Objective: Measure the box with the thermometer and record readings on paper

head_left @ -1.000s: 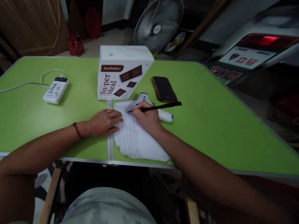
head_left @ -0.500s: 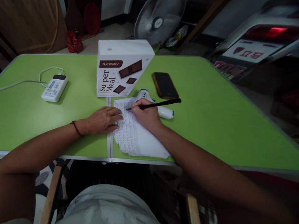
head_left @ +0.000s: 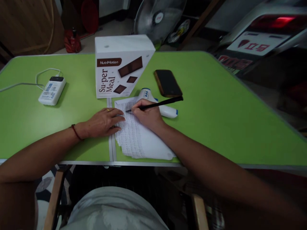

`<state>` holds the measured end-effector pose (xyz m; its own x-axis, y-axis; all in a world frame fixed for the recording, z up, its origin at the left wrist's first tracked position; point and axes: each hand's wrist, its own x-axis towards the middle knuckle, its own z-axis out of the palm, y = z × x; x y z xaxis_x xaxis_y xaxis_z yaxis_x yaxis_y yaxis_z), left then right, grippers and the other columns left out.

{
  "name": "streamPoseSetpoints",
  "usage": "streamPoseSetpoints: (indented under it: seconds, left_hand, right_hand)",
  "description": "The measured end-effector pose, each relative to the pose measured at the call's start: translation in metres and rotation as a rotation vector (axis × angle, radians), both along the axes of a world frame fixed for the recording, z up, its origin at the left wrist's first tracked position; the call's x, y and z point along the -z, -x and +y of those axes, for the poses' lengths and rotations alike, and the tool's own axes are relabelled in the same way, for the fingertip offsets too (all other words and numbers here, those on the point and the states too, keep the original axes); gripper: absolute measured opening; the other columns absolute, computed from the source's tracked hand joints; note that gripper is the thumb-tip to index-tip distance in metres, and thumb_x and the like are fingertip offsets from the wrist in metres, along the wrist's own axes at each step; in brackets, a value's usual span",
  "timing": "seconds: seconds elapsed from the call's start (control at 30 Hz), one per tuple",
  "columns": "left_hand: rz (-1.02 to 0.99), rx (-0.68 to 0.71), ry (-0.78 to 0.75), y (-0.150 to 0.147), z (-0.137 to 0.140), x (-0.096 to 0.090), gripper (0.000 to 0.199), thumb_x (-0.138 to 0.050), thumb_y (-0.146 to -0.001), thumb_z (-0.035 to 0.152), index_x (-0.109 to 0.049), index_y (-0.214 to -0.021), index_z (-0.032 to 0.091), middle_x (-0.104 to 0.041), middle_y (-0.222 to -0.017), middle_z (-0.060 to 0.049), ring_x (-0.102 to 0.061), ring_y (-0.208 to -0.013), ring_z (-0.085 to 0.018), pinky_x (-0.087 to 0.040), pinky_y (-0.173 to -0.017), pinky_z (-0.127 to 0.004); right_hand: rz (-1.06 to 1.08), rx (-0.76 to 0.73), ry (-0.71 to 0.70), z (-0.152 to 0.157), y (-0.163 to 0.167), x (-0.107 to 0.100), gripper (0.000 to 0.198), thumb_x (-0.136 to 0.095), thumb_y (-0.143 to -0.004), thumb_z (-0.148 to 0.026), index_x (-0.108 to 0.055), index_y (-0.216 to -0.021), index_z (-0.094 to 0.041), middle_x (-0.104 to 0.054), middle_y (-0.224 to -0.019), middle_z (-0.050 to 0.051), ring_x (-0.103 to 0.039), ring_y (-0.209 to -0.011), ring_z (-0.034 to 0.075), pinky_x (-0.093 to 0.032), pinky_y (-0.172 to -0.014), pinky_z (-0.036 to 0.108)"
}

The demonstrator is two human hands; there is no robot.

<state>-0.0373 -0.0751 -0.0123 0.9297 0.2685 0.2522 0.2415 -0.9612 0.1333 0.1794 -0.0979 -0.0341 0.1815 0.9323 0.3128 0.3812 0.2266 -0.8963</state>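
Observation:
A black pen [head_left: 165,102] is pinched in my right hand [head_left: 148,115], its tip at the upper left part of a paper sheet [head_left: 153,145]. Dense rows of handwriting cover the sheet's left side, and its right side is blank. My left hand [head_left: 104,122] lies flat with fingers stretched, the fingertips on the paper's left edge and the palm on the green table [head_left: 216,127]. Just behind my right hand lies a white and blue handheld thermometer [head_left: 169,111], partly hidden by that hand and the pen.
A white NutriMotion box [head_left: 124,43] stands behind the paper. Right of it lies a dark phone [head_left: 168,83]. On the left rests a white power bank [head_left: 52,92] with a cable. Beyond the table are a fan [head_left: 158,19] and a scooter's rear [head_left: 259,41].
The pen tip has shifted slightly left along the paper with my right hand. The whole view has moved a little; my left hand stays on the paper's edge.

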Motion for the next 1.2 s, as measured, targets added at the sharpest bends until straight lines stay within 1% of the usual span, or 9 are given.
streamPoseSetpoints:
  seconds: [0.23, 0.43, 0.6, 0.87, 1.03, 1.2]
  left_hand:
    - [0.009, -0.008, 0.01, -0.001, -0.001, -0.001, 0.036, -0.051, -0.1, 0.036, -0.06, -0.124, 0.011, -0.062, -0.13, -0.017, -0.06, -0.115, -0.029, -0.049, -0.102, -0.044]
    - [0.014, -0.007, 0.026, 0.0, -0.002, -0.002, 0.035, -0.05, -0.1, 0.036, -0.06, -0.124, 0.012, -0.062, -0.131, -0.018, -0.061, -0.116, -0.029, -0.049, -0.101, -0.044]
    - [-0.001, -0.009, 0.031, 0.001, -0.002, -0.002, 0.034, -0.051, -0.099, 0.032, -0.06, -0.124, 0.011, -0.062, -0.131, -0.018, -0.062, -0.115, -0.029, -0.049, -0.101, -0.045]
    - [-0.001, -0.019, 0.04, 0.003, -0.004, 0.001, 0.032, -0.054, -0.099, 0.033, -0.061, -0.122, 0.012, -0.063, -0.13, -0.018, -0.062, -0.117, -0.028, -0.05, -0.099, -0.045]
    - [-0.002, -0.015, 0.016, 0.003, -0.004, 0.002, 0.032, -0.051, -0.1, 0.035, -0.062, -0.12, 0.012, -0.064, -0.13, -0.017, -0.062, -0.115, -0.028, -0.05, -0.099, -0.045]
    - [0.009, -0.028, -0.003, 0.004, -0.005, 0.002, 0.033, -0.054, -0.098, 0.035, -0.062, -0.12, 0.012, -0.064, -0.129, -0.016, -0.062, -0.114, -0.029, -0.05, -0.098, -0.044]
  right_hand:
    - [0.005, -0.007, -0.02, -0.001, 0.001, 0.0, 0.01, -0.057, -0.062, -0.017, -0.053, -0.056, -0.023, -0.052, -0.053, -0.005, -0.048, -0.053, 0.011, -0.041, -0.053, 0.027]
    - [0.035, 0.014, 0.001, -0.001, 0.001, -0.001, 0.009, -0.056, -0.061, -0.018, -0.053, -0.055, -0.023, -0.05, -0.051, -0.005, -0.044, -0.052, 0.012, -0.041, -0.053, 0.027]
    - [0.017, 0.018, 0.013, 0.0, 0.001, 0.001, 0.008, -0.058, -0.061, -0.021, -0.053, -0.055, -0.023, -0.052, -0.051, -0.005, -0.045, -0.053, 0.012, -0.039, -0.052, 0.027]
    - [0.002, 0.022, 0.016, -0.001, -0.004, 0.007, 0.008, -0.058, -0.064, -0.026, -0.054, -0.056, -0.023, -0.052, -0.051, -0.004, -0.046, -0.053, 0.013, -0.041, -0.053, 0.028]
    - [-0.023, 0.018, -0.014, 0.0, -0.003, 0.011, 0.009, -0.057, -0.064, -0.03, -0.053, -0.057, -0.024, -0.053, -0.052, -0.004, -0.047, -0.052, 0.014, -0.04, -0.052, 0.028]
    - [-0.03, -0.004, -0.03, 0.0, -0.002, 0.01, 0.012, -0.058, -0.062, -0.031, -0.052, -0.054, -0.024, -0.051, -0.05, -0.004, -0.046, -0.051, 0.014, -0.04, -0.051, 0.028]
